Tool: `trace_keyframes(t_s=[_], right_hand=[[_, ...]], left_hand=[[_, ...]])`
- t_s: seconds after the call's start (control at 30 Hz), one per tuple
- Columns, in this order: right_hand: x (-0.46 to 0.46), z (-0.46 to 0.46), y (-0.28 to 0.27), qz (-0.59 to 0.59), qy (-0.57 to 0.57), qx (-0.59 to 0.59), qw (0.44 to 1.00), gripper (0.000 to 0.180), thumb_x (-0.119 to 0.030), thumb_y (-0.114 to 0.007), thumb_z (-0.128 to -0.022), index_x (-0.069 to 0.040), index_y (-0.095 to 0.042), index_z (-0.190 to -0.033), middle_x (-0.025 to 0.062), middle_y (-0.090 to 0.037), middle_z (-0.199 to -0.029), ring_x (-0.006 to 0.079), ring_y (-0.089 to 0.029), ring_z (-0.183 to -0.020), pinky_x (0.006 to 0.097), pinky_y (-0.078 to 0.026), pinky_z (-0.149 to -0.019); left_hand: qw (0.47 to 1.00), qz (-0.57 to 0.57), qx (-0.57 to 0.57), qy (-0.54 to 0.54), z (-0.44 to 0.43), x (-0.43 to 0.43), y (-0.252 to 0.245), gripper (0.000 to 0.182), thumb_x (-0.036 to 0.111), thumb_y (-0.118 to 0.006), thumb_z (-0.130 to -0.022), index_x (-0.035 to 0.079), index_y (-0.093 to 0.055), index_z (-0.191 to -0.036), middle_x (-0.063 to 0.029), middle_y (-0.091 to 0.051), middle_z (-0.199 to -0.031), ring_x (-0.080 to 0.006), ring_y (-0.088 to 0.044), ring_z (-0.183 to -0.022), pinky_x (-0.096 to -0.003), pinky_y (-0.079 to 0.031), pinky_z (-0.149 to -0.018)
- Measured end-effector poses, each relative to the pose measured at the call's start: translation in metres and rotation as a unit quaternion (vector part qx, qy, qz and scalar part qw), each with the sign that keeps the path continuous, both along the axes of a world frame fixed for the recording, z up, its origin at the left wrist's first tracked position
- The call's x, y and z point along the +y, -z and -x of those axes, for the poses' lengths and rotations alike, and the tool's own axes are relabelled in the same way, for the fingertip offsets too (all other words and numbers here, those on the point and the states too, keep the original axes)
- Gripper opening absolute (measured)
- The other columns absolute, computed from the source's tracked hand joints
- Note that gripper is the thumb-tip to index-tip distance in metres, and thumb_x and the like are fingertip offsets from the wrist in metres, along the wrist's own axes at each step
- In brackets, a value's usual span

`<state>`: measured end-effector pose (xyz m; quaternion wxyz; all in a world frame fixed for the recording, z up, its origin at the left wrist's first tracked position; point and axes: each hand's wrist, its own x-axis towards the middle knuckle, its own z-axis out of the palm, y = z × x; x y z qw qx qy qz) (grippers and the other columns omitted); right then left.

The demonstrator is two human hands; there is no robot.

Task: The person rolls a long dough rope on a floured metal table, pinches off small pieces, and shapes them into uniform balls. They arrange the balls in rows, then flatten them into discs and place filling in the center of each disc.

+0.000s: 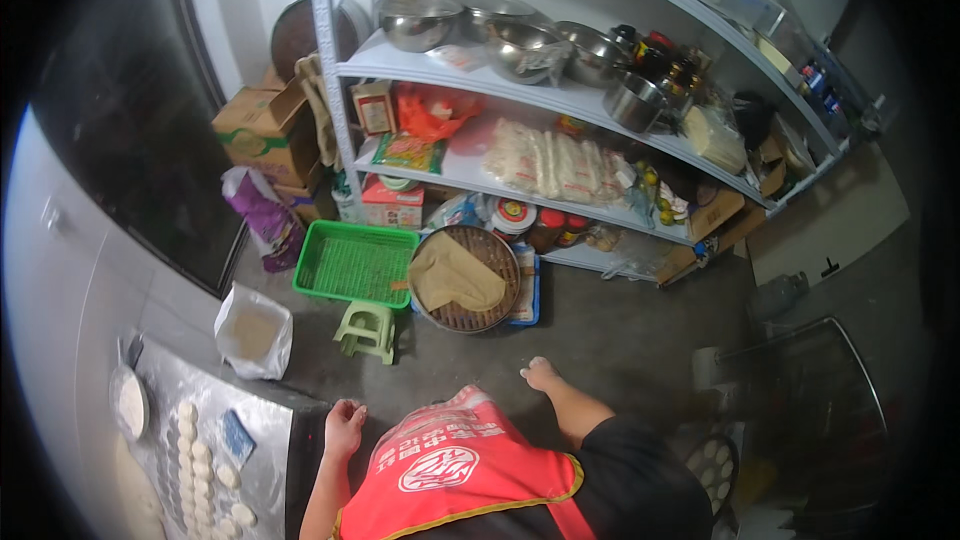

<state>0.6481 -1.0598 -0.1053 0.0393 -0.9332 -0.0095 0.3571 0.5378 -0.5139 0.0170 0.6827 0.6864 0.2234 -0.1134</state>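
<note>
My left hand (346, 420) hangs at the near corner of a metal worktable (262, 409), its fingers curled; whether anything is inside them cannot be told. To the right of my red apron (450, 457), my right hand (539, 373) is held out over the floor, fingers bent and dusted white, nothing seen in it. Rows of dough pieces (201, 472) lie on the worktable beside a blue cloth (238, 435) and a bowl of flour (131, 406). Ahead on the floor, a beige cloth (454, 274) covers part of a round bamboo steamer tray (506, 262).
A green plastic basket (352, 262), a small green stool (367, 331) and a lined bin (255, 330) stand ahead. Behind them rises a metal shelf (480, 75) with steel bowls (420, 21) and packages. At lower right is a round pan with dough pieces (712, 469).
</note>
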Motion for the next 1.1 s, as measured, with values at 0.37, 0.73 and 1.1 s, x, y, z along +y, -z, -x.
trace_keyframes(t_s=[0.37, 0.73, 1.1], right_hand=[[-0.013, -0.212, -0.089, -0.119, 0.090, -0.013, 0.989, 0.068, -0.054, -0.072, -0.097, 0.003, -0.069, -0.135, 0.0280, -0.067, -0.142, 0.0413, -0.064, -0.134, 0.0482, -0.051, -0.112], [0.030, -0.545, -0.370, -0.498, 0.454, -0.240, 0.699, 0.077, -0.063, -0.075, -0.096, -0.004, -0.054, -0.140, 0.0007, -0.055, -0.074, 0.0165, -0.056, -0.051, 0.0360, -0.044, -0.040], [-0.004, -0.746, -0.365, -0.333, -0.103, -0.287, 0.892, 0.045, 0.001, -0.079, -0.086, -0.001, -0.068, -0.130, 0.0090, -0.078, -0.118, 0.0243, -0.075, -0.108, 0.0406, -0.059, -0.099]], left_hand=[[0.990, -0.128, 0.006, 0.059, -0.150, 0.001, -0.022, 0.019, 0.017, -0.078, -0.098, 0.000, -0.069, -0.098, -0.0048, -0.071, -0.082, -0.0139, -0.064, -0.074, -0.0326, -0.054, -0.073], [0.987, -0.156, 0.026, -0.024, -0.192, 0.019, -0.050, 0.018, 0.016, -0.075, -0.098, 0.000, -0.067, -0.097, -0.0053, -0.071, -0.082, -0.0136, -0.065, -0.075, -0.0325, -0.053, -0.071], [0.930, -0.251, 0.159, -0.215, -0.110, -0.073, -0.068, 0.039, 0.040, -0.076, -0.095, 0.003, -0.070, -0.102, -0.0180, -0.075, -0.093, -0.0338, -0.073, -0.089, -0.0448, -0.057, -0.083]])
